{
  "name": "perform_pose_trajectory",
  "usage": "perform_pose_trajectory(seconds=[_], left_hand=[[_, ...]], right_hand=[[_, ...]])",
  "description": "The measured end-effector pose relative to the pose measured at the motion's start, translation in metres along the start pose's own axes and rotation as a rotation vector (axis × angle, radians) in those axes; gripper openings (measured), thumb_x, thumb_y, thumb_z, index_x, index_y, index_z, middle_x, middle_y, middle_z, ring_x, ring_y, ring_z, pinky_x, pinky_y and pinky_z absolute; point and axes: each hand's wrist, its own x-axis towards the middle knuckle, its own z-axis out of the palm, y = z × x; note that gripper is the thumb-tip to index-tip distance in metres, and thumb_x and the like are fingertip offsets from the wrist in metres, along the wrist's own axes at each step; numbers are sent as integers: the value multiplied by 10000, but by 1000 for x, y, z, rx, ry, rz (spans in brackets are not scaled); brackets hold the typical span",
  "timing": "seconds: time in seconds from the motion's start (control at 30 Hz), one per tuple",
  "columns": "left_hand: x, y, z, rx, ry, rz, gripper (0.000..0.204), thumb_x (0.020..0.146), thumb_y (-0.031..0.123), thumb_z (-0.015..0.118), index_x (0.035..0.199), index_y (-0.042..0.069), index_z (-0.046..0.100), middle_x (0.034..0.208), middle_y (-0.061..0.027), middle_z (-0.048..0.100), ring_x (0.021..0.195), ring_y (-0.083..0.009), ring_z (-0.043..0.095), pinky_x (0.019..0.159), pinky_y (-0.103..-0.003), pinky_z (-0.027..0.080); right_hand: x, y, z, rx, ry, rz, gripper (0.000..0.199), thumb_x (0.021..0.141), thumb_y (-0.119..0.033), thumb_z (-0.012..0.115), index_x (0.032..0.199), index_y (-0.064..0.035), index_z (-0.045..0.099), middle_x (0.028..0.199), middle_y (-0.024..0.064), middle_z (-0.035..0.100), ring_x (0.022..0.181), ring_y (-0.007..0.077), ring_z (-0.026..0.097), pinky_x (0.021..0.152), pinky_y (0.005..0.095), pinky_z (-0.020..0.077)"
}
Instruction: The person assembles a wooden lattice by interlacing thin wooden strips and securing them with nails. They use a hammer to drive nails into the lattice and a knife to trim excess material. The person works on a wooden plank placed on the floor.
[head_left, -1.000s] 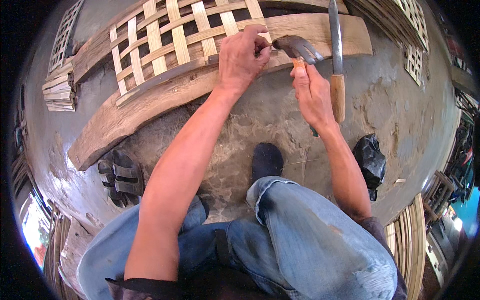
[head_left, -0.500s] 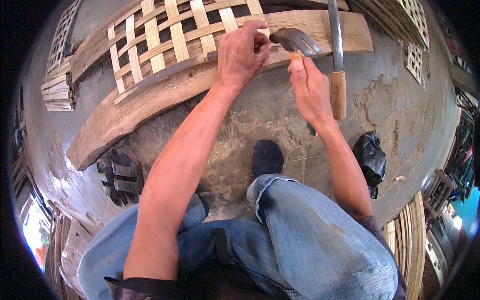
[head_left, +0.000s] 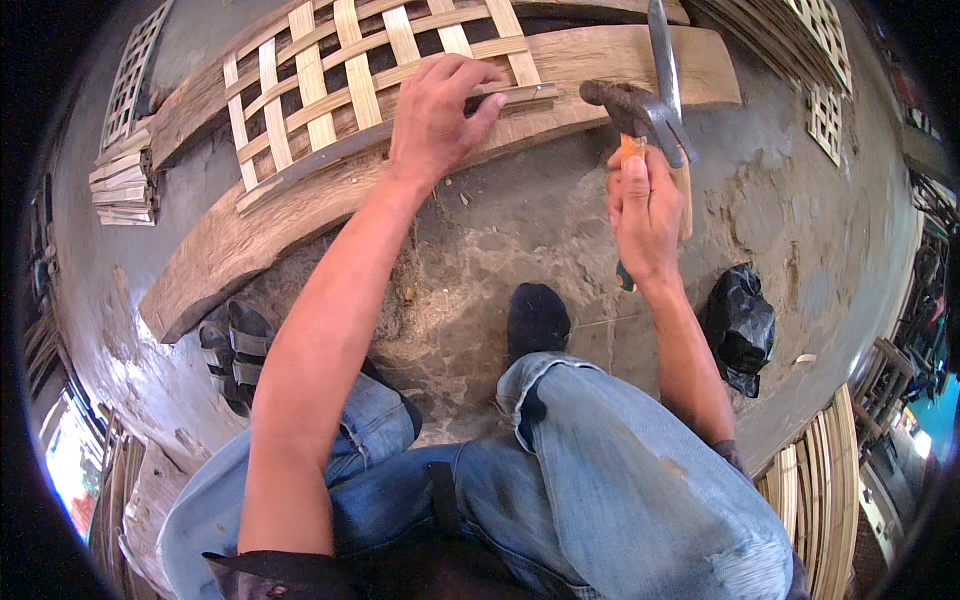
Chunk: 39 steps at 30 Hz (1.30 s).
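A woven lattice panel [head_left: 358, 75] of pale flat strips lies on a thick curved wooden beam [head_left: 235, 250]. A thin dark strip [head_left: 325, 157] runs along its near edge. Over that edge my left hand [head_left: 435, 120] is closed, thumb and fingers bent round the strip; the hand covers part of it. My right hand [head_left: 645, 215] grips a claw hammer [head_left: 640, 108] by its orange and green handle, raised beside the panel's right end. The hammer head is apart from the panel. Just behind it is a long knife [head_left: 663, 45], its wooden handle partly hidden by my right hand.
A black plastic bag [head_left: 740, 330] lies right of my right forearm, sandals [head_left: 240, 345] at the left. Slat bundles [head_left: 125, 185] lie at far left, with more slats [head_left: 820, 470] at lower right. Another lattice [head_left: 825, 125] is at far right.
My left hand has slid left along the panel's edge, from a pinch near its right end. My right hand has drawn the hammer right, away from the left fingers.
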Motion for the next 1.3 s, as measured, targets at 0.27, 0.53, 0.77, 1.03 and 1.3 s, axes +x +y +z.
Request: perform_pose_trajectory(seconds=[0.27,0.53,0.77,1.03,1.3], left_hand=[[0,-4,-3,-44,-111,7,154,833,209,718,918,100,651,941,-68,617,921,-288,587,818,-412,499],[0,-2,-5,-56,-149,-29,156,841,211,711,906,95,631,910,-74,586,914,-285,581,810,-415,486],[0,-3,-6,-43,-161,-37,166,845,224,709,916,98,629,909,-68,578,912,-278,579,812,-412,482],[1,-4,-4,-30,-181,-39,154,870,229,667,931,92,634,934,-76,587,931,-277,579,836,-408,482],[-1,-3,-11,-70,-179,-45,145,850,199,684,920,82,634,954,-78,600,925,-280,587,822,-405,487]], right_hand=[[-5,0,-1,-17,-19,50,340,1066,-314,387,1011,-17,542,632,-35,426,516,40,379,461,213,327],[12,-8,5,-62,-69,-37,337,1063,-304,400,1027,-10,561,637,-42,409,547,41,368,489,218,320],[24,-4,7,-88,-77,-82,352,1060,-323,399,999,-14,556,641,-34,423,562,47,377,496,228,329],[36,-3,7,-157,-118,-88,379,1053,-347,418,981,-5,565,649,-30,445,563,51,395,496,242,334],[43,-37,3,-160,-83,-193,393,1044,-386,435,1009,-18,568,630,-33,432,567,56,402,498,244,338]])
